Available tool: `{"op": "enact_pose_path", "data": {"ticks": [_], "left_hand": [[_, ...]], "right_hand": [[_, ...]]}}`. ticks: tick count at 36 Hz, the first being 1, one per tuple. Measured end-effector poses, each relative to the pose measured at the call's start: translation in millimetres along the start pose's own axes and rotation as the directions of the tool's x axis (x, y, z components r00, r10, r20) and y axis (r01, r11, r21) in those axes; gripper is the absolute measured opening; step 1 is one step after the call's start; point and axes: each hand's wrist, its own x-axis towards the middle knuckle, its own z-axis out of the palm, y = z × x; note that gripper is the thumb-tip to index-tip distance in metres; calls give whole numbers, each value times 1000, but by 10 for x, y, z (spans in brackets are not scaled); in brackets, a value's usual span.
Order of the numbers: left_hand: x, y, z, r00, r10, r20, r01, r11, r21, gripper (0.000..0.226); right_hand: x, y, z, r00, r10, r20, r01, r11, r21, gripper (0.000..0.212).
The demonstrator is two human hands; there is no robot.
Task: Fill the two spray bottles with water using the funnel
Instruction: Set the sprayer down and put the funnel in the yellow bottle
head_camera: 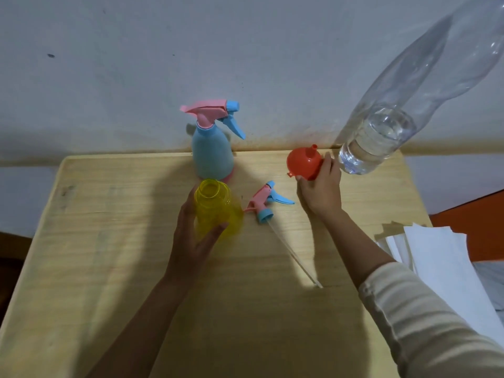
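1. The left hand [195, 241] grips the yellow bottle [214, 205] from the side, thumb and fingers curled round its clear body. The bottle stands upright on the wooden tabletop [109, 241] with its neck open and no head fitted.
2. The right hand [321, 192] holds the orange funnel [304, 160] near the far edge of the tabletop, fingers wrapped round its wide rim. The spout points up and away. Whether the funnel touches the wood cannot be told.
3. The blue spray bottle [212, 154] stands just behind the yellow one, against the wall, with its pink and blue trigger head screwed on.
4. A loose spray head [261, 200] lies on its side between the two hands, its thin dip tube [294, 255] running toward the person.
5. A large clear water bottle [379, 140], only its lower part filled, stands just right of the funnel.
6. White papers [441, 257] lie at the tabletop's right edge, beside the cream sleeve [422, 317].
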Motion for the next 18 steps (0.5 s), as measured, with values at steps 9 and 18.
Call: {"op": "enact_pose_path", "data": {"ticks": [9,18], "left_hand": [[-13,-69,-5,1000,17,10,-17,999,33,78],[-25,-48,38,999,4,-35,-4,1000,5,73]], "right_hand": [[319,144,-91,943,-201,266,213,977,-15,90],[254,204,-60,965,-170,198,134,974,185,80]]}}
